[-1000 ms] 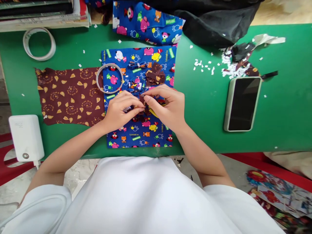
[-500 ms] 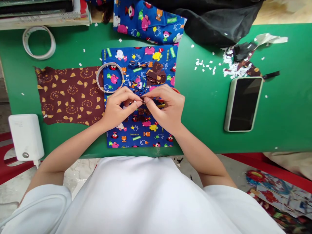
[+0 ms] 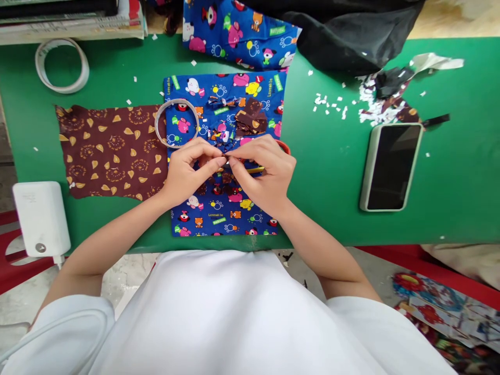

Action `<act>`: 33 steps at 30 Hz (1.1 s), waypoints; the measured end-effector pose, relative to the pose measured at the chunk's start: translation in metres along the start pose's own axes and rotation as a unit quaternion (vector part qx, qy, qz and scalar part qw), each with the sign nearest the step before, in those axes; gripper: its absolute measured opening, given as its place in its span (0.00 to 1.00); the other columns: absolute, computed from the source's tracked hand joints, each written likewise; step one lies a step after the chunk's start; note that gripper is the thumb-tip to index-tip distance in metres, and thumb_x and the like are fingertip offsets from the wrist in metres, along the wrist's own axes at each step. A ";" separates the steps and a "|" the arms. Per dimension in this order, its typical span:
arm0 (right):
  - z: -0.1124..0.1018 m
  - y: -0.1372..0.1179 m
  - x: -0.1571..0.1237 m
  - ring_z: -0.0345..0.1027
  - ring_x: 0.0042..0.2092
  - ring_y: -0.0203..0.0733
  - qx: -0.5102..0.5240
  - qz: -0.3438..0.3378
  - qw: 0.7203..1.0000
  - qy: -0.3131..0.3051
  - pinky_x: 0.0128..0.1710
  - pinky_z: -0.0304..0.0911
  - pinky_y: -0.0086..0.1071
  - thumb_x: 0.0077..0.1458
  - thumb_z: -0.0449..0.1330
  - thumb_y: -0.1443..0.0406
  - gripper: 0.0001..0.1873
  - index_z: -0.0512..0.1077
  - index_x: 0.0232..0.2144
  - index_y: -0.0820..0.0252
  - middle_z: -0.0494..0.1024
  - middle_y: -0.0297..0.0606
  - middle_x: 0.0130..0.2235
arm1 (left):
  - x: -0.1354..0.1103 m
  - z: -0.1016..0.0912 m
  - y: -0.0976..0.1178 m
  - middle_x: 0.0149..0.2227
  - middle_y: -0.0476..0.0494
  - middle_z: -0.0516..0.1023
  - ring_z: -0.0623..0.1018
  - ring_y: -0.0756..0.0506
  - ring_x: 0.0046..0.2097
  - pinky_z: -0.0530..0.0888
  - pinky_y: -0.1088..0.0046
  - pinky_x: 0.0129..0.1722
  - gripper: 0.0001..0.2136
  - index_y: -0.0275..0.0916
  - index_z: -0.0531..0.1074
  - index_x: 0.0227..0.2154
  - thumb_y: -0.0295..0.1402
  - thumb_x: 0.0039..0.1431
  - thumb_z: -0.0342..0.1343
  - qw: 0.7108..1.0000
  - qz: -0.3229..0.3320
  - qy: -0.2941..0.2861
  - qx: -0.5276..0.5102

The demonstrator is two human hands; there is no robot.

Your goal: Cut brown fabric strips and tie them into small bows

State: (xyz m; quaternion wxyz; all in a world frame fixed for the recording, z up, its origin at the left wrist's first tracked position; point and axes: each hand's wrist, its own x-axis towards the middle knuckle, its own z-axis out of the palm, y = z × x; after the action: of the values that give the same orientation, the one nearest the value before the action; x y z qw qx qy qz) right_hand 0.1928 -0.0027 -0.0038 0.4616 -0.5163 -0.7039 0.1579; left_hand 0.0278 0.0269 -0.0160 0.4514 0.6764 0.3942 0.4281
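My left hand point(image 3: 191, 169) and my right hand point(image 3: 267, 174) meet fingertip to fingertip over the blue cartoon-print cloth point(image 3: 224, 226). Both pinch a tiny dark brown scrap point(image 3: 225, 155), mostly hidden by the fingers; it looks like fabric. Beyond the hands, brown patterned fabric pieces point(image 3: 251, 119) lie heaped on the cloth, beside small blue patterned scraps point(image 3: 221, 135). An orange loop point(image 3: 284, 147), like a scissors handle, shows partly from behind my right hand. More brown scraps point(image 3: 226, 178) lie under the fingers. A tape roll point(image 3: 157, 124) rests at the cloth's left edge, near my left hand.
Brown leaf-print fabric point(image 3: 113, 153) lies left on the green table point(image 3: 324, 172). Around it are another tape roll point(image 3: 84, 70) and a white power bank point(image 3: 41, 219). At right lie a phone point(image 3: 391, 166) and white paper bits point(image 3: 371, 101); a black bag point(image 3: 351, 36) sits behind.
My fingertips have shifted very slightly left, still pinched together over the cloth. Everything on the table lies as before.
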 end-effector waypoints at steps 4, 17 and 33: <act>0.001 0.000 0.000 0.71 0.32 0.37 0.009 -0.009 1.000 0.006 0.36 0.66 0.36 0.57 0.58 0.67 0.07 0.75 0.29 0.56 0.78 0.35 0.29 | 0.001 0.000 -0.001 0.26 0.50 0.74 0.70 0.54 0.27 0.69 0.77 0.28 0.06 0.39 0.75 0.27 0.35 0.56 0.61 1.000 -0.006 0.006 -0.002; 0.003 0.001 -0.002 0.70 0.33 0.40 -0.005 0.028 1.000 -0.013 0.39 0.66 0.40 0.59 0.56 0.62 0.09 0.76 0.30 0.54 0.78 0.37 0.30 | 0.001 0.000 0.000 0.27 0.48 0.74 0.70 0.53 0.28 0.69 0.74 0.28 0.14 0.40 0.75 0.27 0.47 0.56 0.59 1.000 -0.019 0.009 0.011; 0.005 0.007 -0.002 0.67 0.32 0.41 -0.018 -0.018 1.000 -0.008 0.36 0.65 0.41 0.57 0.58 0.54 0.13 0.74 0.28 0.54 0.76 0.36 0.28 | 0.000 0.000 0.000 0.27 0.49 0.73 0.70 0.52 0.29 0.68 0.75 0.29 0.13 0.39 0.74 0.27 0.44 0.58 0.58 0.999 0.002 -0.018 0.030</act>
State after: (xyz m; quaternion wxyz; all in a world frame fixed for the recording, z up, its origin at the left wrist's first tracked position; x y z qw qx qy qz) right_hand 0.1933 -0.0005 -0.0121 0.4497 -0.5106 -0.7192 0.1408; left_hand 0.0276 0.0268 -0.0159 0.4369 0.6982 0.3976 0.4044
